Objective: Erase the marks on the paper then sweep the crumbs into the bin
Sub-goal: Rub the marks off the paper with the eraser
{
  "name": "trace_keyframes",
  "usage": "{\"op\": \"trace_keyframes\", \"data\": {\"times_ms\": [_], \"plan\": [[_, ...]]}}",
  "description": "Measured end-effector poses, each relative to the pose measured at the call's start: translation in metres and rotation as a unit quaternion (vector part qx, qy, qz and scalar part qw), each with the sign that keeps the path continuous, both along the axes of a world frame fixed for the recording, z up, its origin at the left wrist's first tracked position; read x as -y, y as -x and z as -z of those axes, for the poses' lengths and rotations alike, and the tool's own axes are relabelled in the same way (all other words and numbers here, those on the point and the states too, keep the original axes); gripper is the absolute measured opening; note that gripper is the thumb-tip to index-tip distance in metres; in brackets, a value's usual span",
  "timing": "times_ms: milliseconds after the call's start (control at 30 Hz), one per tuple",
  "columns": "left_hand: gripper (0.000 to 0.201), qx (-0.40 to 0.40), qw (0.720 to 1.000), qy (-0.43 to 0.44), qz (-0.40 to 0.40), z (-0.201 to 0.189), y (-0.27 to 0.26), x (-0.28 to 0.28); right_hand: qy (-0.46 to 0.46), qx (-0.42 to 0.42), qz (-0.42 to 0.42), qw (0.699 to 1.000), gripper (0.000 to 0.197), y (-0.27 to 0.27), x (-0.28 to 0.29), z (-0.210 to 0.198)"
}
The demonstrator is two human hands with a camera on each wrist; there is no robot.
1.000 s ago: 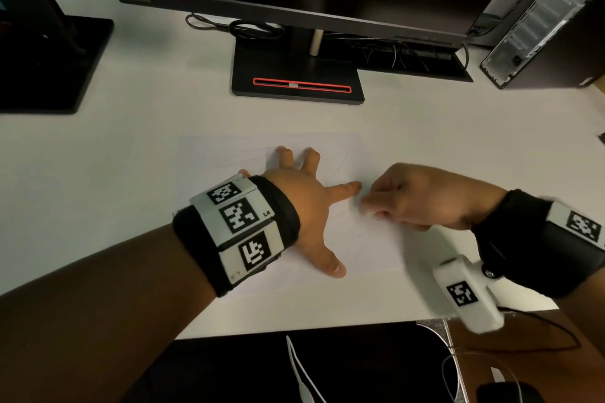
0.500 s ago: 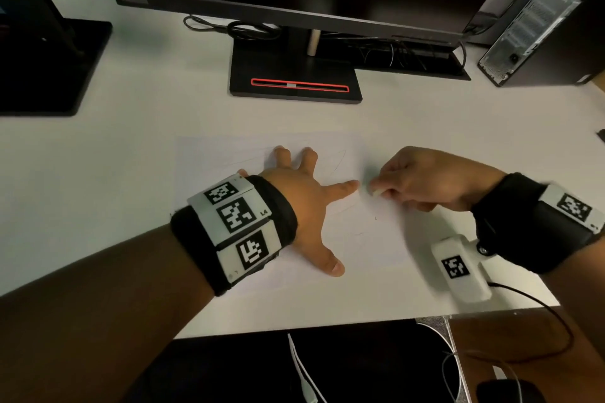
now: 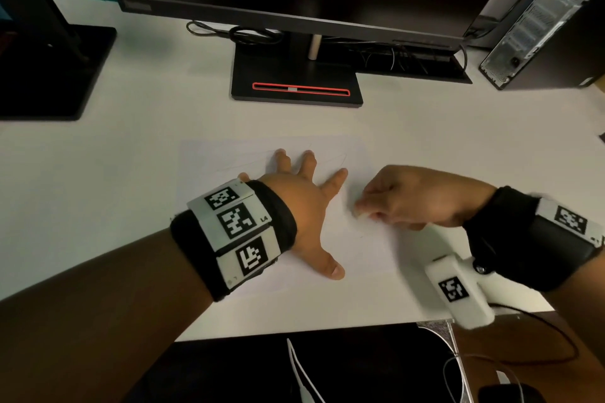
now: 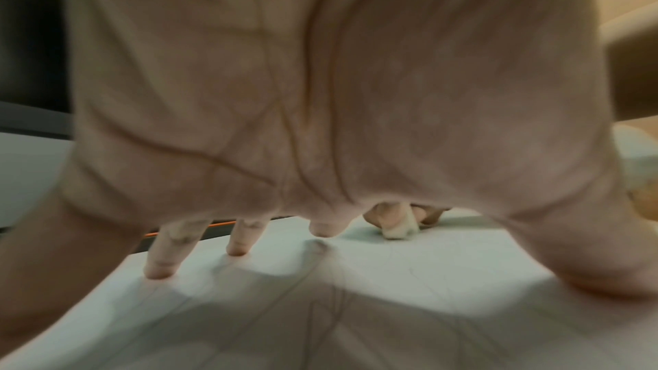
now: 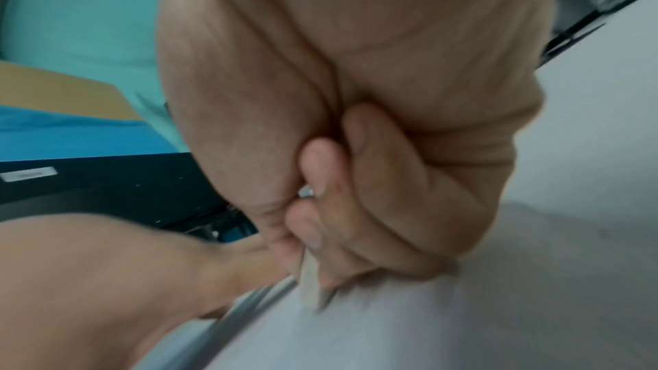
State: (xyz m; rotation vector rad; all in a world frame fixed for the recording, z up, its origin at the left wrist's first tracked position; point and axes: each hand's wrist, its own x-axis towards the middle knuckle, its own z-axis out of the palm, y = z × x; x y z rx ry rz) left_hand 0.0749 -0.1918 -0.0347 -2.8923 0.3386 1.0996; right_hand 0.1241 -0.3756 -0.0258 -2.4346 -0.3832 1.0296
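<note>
— What does the paper [image 3: 353, 245] look like under the hands?

— A white sheet, flat on the white desk [image 3: 98, 193], so pale its edges barely show. Thin pencil lines [image 4: 409, 269] cross it, most plainly beneath the left palm and out towards the pinch.

— And the grips?

— The left hand [image 3: 304, 203] is spread, fingers straight, fingertips and thumb pressing the sheet down. The right hand [image 3: 422, 199] is curled tight, thumb and fingers pinching a small whitish eraser [image 4: 398, 228] whose lower end meets the paper. That hand is motion-blurred in the right wrist view.

— Where is the eraser relative to the left hand?

— Just beyond the left index fingertip, near it but apart, in the open stretch of sheet between index and thumb.

— What surrounds the pinch?

— Farther away than the pinch stands a black monitor base [image 3: 296, 78] with a red-outlined slot, coiled cables [image 3: 248, 33] behind it. Off past the right wrist stands a computer tower [image 3: 540, 16]. Far to the left-hand side sits a second black stand [image 3: 52, 72]. Nearer the person, below the desk edge, a dark surface carries white wires [image 3: 304, 376].

— Anything blocking the sheet?

— Only the left hand and its wristband [image 3: 235, 232] cover part of it. I cannot make out crumbs.
</note>
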Motion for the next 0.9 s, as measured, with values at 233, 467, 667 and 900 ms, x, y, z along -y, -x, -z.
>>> {"op": "trace_keyframes", "data": {"times_ms": [233, 467, 667, 900], "plan": [[0.147, -0.008, 1.000, -0.004, -0.003, 0.000, 0.000, 0.000, 0.005, -0.011, -0.014, 1.000, 0.038, 0.009, -0.006, 0.000], [0.149, -0.002, 1.000, -0.008, -0.004, 0.000, 0.002, -0.002, 0.009, 0.036, 0.036, 0.999, 0.035, 0.002, -0.006, -0.005], [0.149, 0.003, 1.000, -0.017, 0.001, -0.001, 0.002, -0.002, 0.003, 0.030, 0.087, 0.996, 0.034, -0.012, 0.000, -0.006], [0.150, 0.004, 1.000, -0.017, 0.004, 0.003, 0.001, -0.004, -0.024, -0.025, 0.075, 0.997, 0.041, -0.006, -0.006, -0.001]]}}
